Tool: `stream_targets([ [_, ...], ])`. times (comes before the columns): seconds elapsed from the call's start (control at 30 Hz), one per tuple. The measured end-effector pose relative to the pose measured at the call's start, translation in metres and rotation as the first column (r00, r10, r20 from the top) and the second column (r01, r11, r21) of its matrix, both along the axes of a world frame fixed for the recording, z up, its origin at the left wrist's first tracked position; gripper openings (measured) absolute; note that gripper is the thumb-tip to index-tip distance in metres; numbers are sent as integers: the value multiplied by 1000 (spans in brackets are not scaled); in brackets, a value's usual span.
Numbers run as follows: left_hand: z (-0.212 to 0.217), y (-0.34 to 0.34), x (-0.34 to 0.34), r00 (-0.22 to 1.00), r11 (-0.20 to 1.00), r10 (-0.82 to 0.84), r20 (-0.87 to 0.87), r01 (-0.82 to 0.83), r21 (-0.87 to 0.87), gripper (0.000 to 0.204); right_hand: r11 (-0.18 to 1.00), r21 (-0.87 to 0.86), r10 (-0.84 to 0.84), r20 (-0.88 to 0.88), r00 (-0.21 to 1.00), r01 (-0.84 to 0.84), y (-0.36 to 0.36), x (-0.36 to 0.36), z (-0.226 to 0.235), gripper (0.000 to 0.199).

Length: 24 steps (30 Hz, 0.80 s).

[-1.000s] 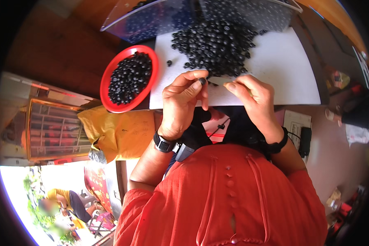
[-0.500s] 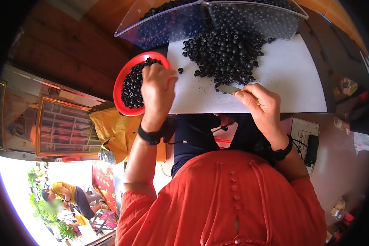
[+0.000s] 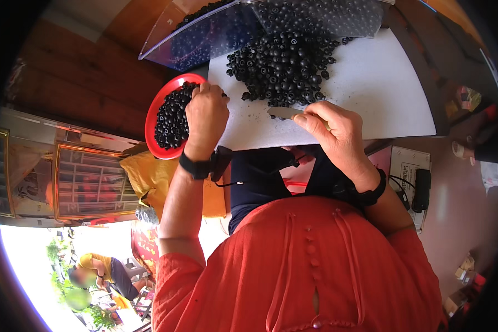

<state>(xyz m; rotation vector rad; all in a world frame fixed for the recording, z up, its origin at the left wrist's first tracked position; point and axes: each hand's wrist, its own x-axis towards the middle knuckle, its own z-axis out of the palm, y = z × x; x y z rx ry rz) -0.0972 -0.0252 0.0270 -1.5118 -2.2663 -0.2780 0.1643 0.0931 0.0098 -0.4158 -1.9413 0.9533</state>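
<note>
My right hand grips a small knife, its flat blade lying across the near edge of a pile of black beads. Several of these round beads show a hole or ring. The pile rests on a white board. My left hand is closed at the right rim of a red dish, which holds many more black beads. Its curled fingertips are turned away, so what they hold is hidden. A single black bead shows just beside those fingers.
Clear plastic bins with more black beads stand behind the pile. A yellow bag hangs below the dish on the left. A white box with a black device is at the right. A person in a yellow top sits in the distance.
The view has shifted, so the board and pile appear further left. My left hand has come closer to the single bead by the dish. The knife remains in my right hand at the pile's edge.
</note>
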Motion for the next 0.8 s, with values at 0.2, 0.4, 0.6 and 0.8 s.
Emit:
stream_targets([
  [0.2, 2, -22, 52, 907, 927, -363, 215, 329, 177, 13, 1000, 11, -2, 15, 1000, 2, -1, 2, -3, 24],
  [0.4, -10, -21, 70, 943, 950, -286, 168, 256, 181, 9, 998, 64, -27, 47, 999, 24, -2, 0, -4, 24],
  [0.6, -14, -21, 74, 963, 954, -270, -3, 267, 138, 9, 995, 86, -62, 67, 996, 56, -3, -1, -4, 26],
  [0.8, -23, -19, 70, 925, 902, -359, 125, 309, 301, 17, 994, 97, -59, 70, 996, 52, -2, -3, -8, 27],
])
